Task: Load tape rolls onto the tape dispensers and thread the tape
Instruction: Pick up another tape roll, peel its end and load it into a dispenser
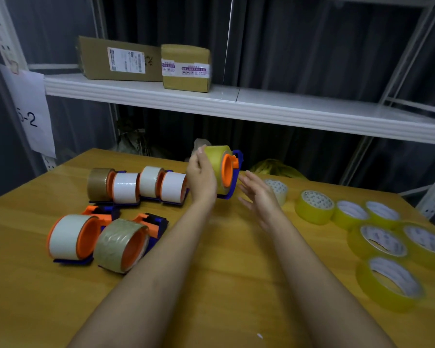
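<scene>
Two bare forearms reach forward over the wooden table (224, 285). At the end of the left one, the left hand (202, 177) grips a blue and orange tape dispenser (232, 172) lifted off the table, fingers wrapped round the yellow tape roll (215, 162) already seated on its orange hub. Just right of it, the right hand (260, 197) hovers with fingers straight and spread, holding nothing and not touching the dispenser.

Left of the left hand, four loaded dispensers (138, 185) stand in a row, one with brown tape and three with white. Nearer the camera lie two more loaded dispensers (98, 241), one white, one brownish. Right of the right hand, a clear roll (278, 190) and then six loose yellow rolls (377, 237) lie flat on the table; their cores carry print too small to read.

Behind, a white shelf (261, 106) holds two cardboard boxes (146, 62) with shipping labels, their writing illegible. A paper sheet (32, 109) on the left upright reads "-2" after a partly hidden character.
</scene>
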Available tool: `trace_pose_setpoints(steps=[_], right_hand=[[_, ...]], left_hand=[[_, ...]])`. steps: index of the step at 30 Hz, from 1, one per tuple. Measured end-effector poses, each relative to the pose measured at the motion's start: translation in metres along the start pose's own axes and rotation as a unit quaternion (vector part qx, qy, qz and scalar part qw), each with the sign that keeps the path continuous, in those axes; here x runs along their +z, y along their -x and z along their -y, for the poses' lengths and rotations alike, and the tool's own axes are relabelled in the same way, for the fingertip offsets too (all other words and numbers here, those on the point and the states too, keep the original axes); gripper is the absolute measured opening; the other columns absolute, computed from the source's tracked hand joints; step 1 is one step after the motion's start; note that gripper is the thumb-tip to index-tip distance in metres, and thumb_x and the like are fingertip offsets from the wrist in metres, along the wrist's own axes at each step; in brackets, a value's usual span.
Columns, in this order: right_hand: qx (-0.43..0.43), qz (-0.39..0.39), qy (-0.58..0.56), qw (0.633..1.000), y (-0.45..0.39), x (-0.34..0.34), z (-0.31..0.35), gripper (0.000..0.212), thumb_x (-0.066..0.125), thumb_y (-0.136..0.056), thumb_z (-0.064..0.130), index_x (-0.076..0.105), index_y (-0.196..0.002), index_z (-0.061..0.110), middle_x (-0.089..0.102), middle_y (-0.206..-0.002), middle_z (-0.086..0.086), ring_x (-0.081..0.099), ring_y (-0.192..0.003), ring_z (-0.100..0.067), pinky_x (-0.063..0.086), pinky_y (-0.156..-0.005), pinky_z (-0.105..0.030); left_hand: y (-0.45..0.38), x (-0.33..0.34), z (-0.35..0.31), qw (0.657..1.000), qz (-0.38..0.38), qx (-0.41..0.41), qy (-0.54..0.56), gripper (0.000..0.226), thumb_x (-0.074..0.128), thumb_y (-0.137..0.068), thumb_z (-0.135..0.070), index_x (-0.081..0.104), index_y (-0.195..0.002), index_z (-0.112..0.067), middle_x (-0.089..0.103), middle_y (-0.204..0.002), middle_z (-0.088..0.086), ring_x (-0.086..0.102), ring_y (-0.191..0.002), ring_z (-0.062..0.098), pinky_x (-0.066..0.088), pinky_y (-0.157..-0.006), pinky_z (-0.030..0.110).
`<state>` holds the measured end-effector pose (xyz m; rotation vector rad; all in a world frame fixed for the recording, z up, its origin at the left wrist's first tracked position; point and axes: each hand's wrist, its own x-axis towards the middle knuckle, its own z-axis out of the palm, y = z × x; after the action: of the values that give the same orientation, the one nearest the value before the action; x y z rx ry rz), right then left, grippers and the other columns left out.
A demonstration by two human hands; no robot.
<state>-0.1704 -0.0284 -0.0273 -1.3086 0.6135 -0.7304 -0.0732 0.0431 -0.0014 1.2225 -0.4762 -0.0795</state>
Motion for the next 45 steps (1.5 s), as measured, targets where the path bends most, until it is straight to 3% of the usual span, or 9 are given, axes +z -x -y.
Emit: trace_pose_setpoints(steps=[7, 13, 25, 31, 33, 36, 38, 42, 45], right_hand=[[0.028, -0.035, 0.099, 0.994, -0.017, -0.018, -0.025, 0.032, 0.053, -0.098, 0.02, 0.054, -0.13, 0.02, 0.058, -0.132, -0.006, 0.053, -0.122, -0.02, 0.047, -0.09, -0.031], [0.047, -0.04, 0.12, 0.991, -0.035, -0.023, -0.041, 0.017, 0.056, -0.095, 0.019, 0.063, -0.11, 0.025, 0.065, -0.118, -0.003, 0.058, -0.108, -0.016, 0.049, -0.088, -0.032], [0.071, -0.042, 0.149, 0.985, -0.04, -0.014, -0.042, 0.017, 0.055, -0.093, 0.013, 0.064, -0.098, 0.027, 0.064, -0.095, 0.005, 0.057, -0.086, -0.008, 0.05, -0.081, -0.028], [0.056, -0.045, 0.154, 0.985, -0.032, -0.012, -0.028, 0.02, 0.05, -0.096, 0.011, 0.064, -0.105, 0.022, 0.064, -0.092, 0.006, 0.057, -0.086, -0.01, 0.048, -0.074, -0.028], [0.047, -0.04, 0.166, 0.984, -0.03, -0.009, -0.024, 0.021, 0.046, -0.098, 0.012, 0.064, -0.104, 0.022, 0.065, -0.094, 0.005, 0.057, -0.088, -0.011, 0.049, -0.077, -0.03], [0.038, -0.027, 0.181, 0.982, -0.027, -0.003, -0.023, 0.023, 0.046, -0.098, 0.011, 0.064, -0.095, 0.024, 0.066, -0.099, 0.0, 0.058, -0.09, -0.014, 0.05, -0.079, -0.032], [0.035, -0.02, 0.181, 0.983, -0.024, 0.002, -0.022, 0.024, 0.046, -0.098, 0.01, 0.064, -0.093, 0.024, 0.066, -0.096, 0.001, 0.058, -0.09, -0.014, 0.05, -0.076, -0.03], [0.038, -0.011, 0.179, 0.983, -0.013, 0.011, -0.018, 0.022, 0.046, -0.099, 0.01, 0.065, -0.105, 0.02, 0.065, -0.096, 0.004, 0.058, -0.089, -0.012, 0.05, -0.074, -0.026], [0.041, 0.001, 0.186, 0.982, -0.002, 0.015, -0.018, 0.024, 0.045, -0.099, 0.01, 0.065, -0.11, 0.017, 0.067, -0.098, 0.002, 0.059, -0.089, -0.012, 0.05, -0.074, -0.025]], left_hand=[[-0.013, 0.014, 0.059, 0.997, 0.037, -0.028, -0.066, 0.037, 0.033, -0.104, -0.021, 0.046, -0.138, -0.013, 0.049, -0.14, 0.003, 0.041, -0.131, 0.014, 0.028, -0.086, 0.003], [-0.027, 0.015, 0.085, 0.993, 0.062, -0.044, -0.09, 0.036, 0.031, -0.104, -0.02, 0.045, -0.137, -0.017, 0.046, -0.14, 0.0, 0.038, -0.124, 0.005, 0.029, -0.092, 0.013], [-0.065, 0.022, 0.064, 0.94, 0.193, -0.14, -0.244, 0.045, 0.022, -0.105, -0.026, 0.026, -0.149, -0.016, 0.025, -0.156, 0.006, 0.027, -0.141, 0.022, 0.021, -0.112, 0.03], [-0.056, 0.016, 0.051, 0.919, 0.216, -0.12, -0.306, 0.055, 0.032, -0.1, -0.011, 0.017, -0.152, -0.018, 0.031, -0.152, 0.012, 0.05, -0.116, 0.025, 0.041, -0.084, 0.028], [-0.054, 0.007, 0.047, 0.889, 0.22, -0.036, -0.401, 0.053, 0.037, -0.096, -0.006, 0.03, -0.148, -0.013, 0.042, -0.143, 0.015, 0.05, -0.116, 0.031, 0.042, -0.081, 0.032], [-0.055, -0.014, 0.037, 0.757, 0.174, 0.11, -0.62, 0.04, 0.045, -0.092, -0.007, 0.05, -0.131, -0.008, 0.049, -0.13, 0.016, 0.041, -0.12, 0.033, 0.037, -0.089, 0.036], [-0.059, -0.03, 0.034, 0.702, 0.157, 0.115, -0.685, 0.036, 0.047, -0.095, -0.018, 0.049, -0.129, -0.008, 0.047, -0.132, 0.016, 0.037, -0.124, 0.033, 0.035, -0.096, 0.038], [-0.059, -0.055, 0.037, 0.648, 0.164, 0.056, -0.742, 0.049, 0.047, -0.097, -0.038, 0.043, -0.134, -0.007, 0.042, -0.137, 0.018, 0.035, -0.127, 0.033, 0.037, -0.097, 0.038], [-0.053, -0.06, 0.038, 0.649, 0.15, 0.062, -0.743, 0.052, 0.057, -0.092, -0.036, 0.041, -0.134, -0.01, 0.04, -0.136, 0.019, 0.036, -0.126, 0.033, 0.04, -0.095, 0.036]])
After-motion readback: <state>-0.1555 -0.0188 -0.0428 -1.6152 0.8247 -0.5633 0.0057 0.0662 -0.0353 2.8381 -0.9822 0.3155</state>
